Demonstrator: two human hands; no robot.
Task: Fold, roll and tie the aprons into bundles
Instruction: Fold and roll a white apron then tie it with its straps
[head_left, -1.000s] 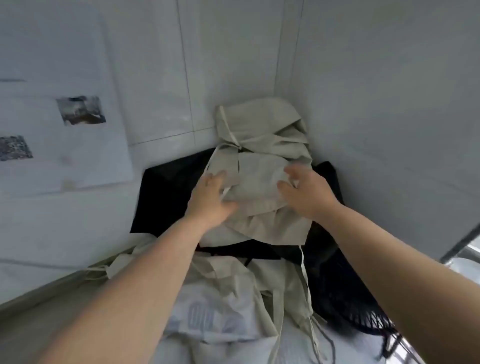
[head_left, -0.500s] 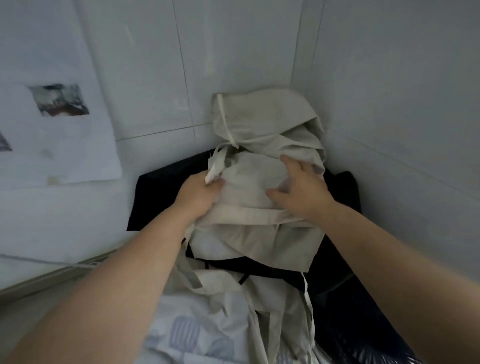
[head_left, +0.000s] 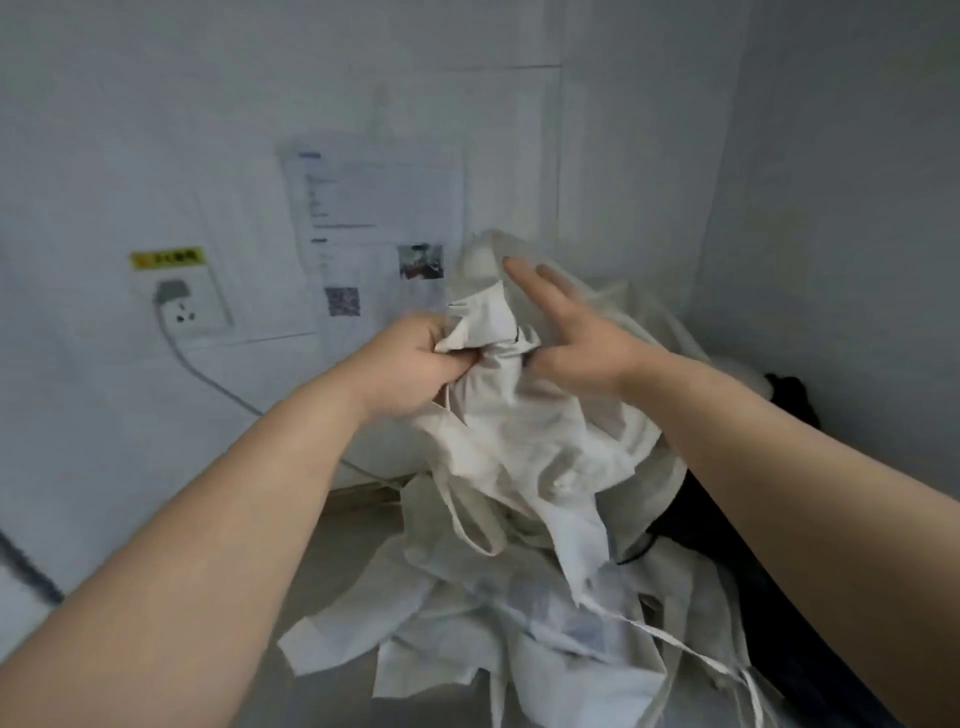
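Observation:
A cream apron (head_left: 524, 431) hangs crumpled in the air in front of the corner. My left hand (head_left: 410, 364) grips a bunched fold near its top. My right hand (head_left: 576, 332) lies against the cloth with its long fingers straight and spread, thumb tucked toward the fabric. Loose ties (head_left: 691, 654) trail down from the apron to the lower right. Below it a heap of more cream aprons (head_left: 498, 639) lies on the surface, one with a faint blue print.
Black fabric (head_left: 737, 530) lies under the heap at the right, against the corner wall. On the wall at the left are a socket with a plugged-in cable (head_left: 179, 306) and taped paper sheets (head_left: 374, 228).
Both hands have lifted the top apron off the pile and up toward the left. The left hand has closed on a fold. The view has swung left, showing the socket.

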